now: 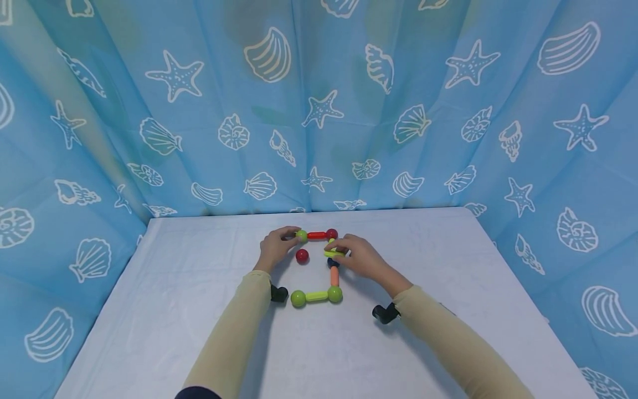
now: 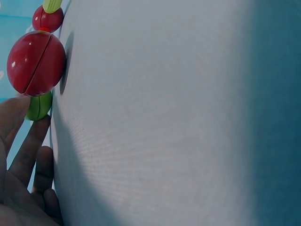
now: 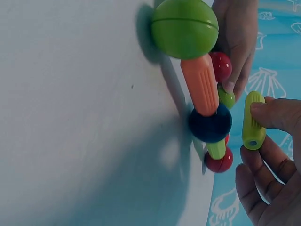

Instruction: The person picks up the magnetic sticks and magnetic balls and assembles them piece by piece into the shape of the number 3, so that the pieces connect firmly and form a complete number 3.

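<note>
My left hand point(image 1: 273, 248) pinches a green ball point(image 1: 302, 236) between thumb and fingers at the far left end of a chain of balls and rods. A red rod point(image 1: 317, 235) joins that ball to a dark red ball point(image 1: 332, 234). Held up between the thumb and fingers of my right hand point(image 1: 364, 257) is a loose yellow-green rod point(image 3: 254, 120), with a round hole in its end. It overlaps the chain's right side in the head view. There, a short yellow-green rod point(image 3: 216, 149), a navy ball point(image 3: 210, 123) and an orange rod point(image 3: 200, 85) run in line.
A single red ball point(image 1: 302, 256) lies inside the shape, close to my left hand. The near side has a green ball point(image 1: 335, 294), a yellow-green rod point(image 1: 316, 296) and another green ball point(image 1: 298, 298). A blue shell-patterned curtain point(image 1: 309, 111) stands behind the white table point(image 1: 199, 277).
</note>
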`<state>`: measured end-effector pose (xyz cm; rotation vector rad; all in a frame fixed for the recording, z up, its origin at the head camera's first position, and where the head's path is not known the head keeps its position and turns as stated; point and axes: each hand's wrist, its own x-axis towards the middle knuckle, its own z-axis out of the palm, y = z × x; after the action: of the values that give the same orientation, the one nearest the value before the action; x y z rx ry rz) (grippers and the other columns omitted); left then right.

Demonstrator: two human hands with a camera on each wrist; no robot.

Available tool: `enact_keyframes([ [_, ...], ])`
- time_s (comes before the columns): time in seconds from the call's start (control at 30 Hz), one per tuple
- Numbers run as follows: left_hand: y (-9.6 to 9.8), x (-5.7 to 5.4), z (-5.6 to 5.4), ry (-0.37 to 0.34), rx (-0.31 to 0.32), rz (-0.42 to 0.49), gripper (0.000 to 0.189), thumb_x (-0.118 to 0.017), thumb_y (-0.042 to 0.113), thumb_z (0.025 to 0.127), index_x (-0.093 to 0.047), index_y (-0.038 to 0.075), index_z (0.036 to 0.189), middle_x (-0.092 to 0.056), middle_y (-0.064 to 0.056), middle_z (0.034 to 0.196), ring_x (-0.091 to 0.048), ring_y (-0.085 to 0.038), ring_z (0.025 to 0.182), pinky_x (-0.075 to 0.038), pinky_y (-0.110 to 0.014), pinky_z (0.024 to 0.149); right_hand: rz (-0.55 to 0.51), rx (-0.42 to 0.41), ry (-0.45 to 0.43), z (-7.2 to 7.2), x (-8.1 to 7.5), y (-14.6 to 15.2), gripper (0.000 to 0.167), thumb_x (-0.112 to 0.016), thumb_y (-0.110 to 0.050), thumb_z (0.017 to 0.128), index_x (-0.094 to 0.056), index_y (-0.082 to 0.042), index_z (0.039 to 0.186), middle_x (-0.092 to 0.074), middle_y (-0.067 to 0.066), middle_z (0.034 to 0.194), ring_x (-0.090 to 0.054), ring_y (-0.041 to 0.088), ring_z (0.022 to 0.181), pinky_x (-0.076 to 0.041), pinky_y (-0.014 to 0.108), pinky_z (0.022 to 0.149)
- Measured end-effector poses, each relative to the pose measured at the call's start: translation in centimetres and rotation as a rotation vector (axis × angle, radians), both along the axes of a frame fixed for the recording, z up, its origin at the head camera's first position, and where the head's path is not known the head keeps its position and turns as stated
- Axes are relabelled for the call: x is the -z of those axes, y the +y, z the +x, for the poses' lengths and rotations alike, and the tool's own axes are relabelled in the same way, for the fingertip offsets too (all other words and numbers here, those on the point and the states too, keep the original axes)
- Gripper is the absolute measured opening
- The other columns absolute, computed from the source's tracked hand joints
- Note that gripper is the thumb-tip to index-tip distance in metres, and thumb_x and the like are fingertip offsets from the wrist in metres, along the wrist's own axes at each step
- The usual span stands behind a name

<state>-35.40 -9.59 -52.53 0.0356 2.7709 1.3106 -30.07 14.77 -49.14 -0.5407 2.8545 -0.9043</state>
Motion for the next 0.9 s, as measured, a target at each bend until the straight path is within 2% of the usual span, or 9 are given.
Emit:
enact_keyframes([
  [0.17,0.0,0.0,0.1,0.012,0.0,-0.009,0.037,-0.071,0.031,0.097,-0.068,0.023,0.133,-0.068,-0.005,0.13,-0.058,-0.028,0.125,-0.026,-0.059,0.113,-0.021,-0.025,0.003,-0.2,0.1,-0.8,0.03,-0.075,-0.017,0.093,-0.074,-0.029,0.121,-0.063,-0.007,0.099,-0.06,0.014,0.095,-0.053,0.032,0.084],
  [0.37,0.0,0.0,0.1,0.015,0.001,-0.019,0.037,-0.071,0.032,0.097,-0.068,0.023,0.133,-0.069,-0.005,0.13,-0.058,-0.028,0.125,-0.026,-0.06,0.113,-0.053,-0.068,-0.001,-0.4,0.6,-1.8,0.028,-0.075,-0.017,0.093,-0.074,-0.031,0.118,-0.066,-0.01,0.105,-0.059,0.013,0.099,-0.052,0.036,0.091],
  [0.57,-0.1,0.0,0.1,0.007,0.002,-0.013,0.036,-0.07,0.031,0.097,-0.068,0.023,0.132,-0.068,-0.005,0.131,-0.058,-0.028,0.126,-0.024,-0.061,0.114,-0.061,-0.085,-0.027,-0.7,1.4,-2.7,0.029,-0.076,-0.018,0.093,-0.074,-0.032,0.119,-0.067,-0.009,0.114,-0.06,0.014,0.11,-0.049,0.042,0.101],
  [0.77,-0.1,-0.1,0.2,0.003,0.002,0.006,0.036,-0.071,0.03,0.097,-0.068,0.022,0.132,-0.068,-0.005,0.132,-0.058,-0.029,0.127,-0.022,-0.062,0.115,-0.043,-0.109,0.001,-0.8,1.8,-3.1,0.03,-0.076,-0.02,0.093,-0.074,-0.031,0.12,-0.068,-0.007,0.124,-0.055,0.019,0.124,-0.043,0.047,0.109],
  [0.9,-0.1,-0.1,0.1,0.003,0.0,0.0,0.036,-0.071,0.031,0.097,-0.069,0.023,0.131,-0.068,-0.005,0.132,-0.058,-0.028,0.127,-0.022,-0.061,0.116,-0.021,-0.11,0.005,-0.9,1.9,-3.2,0.029,-0.075,-0.021,0.094,-0.074,-0.031,0.121,-0.069,-0.007,0.124,-0.054,0.02,0.125,-0.04,0.05,0.11],
])
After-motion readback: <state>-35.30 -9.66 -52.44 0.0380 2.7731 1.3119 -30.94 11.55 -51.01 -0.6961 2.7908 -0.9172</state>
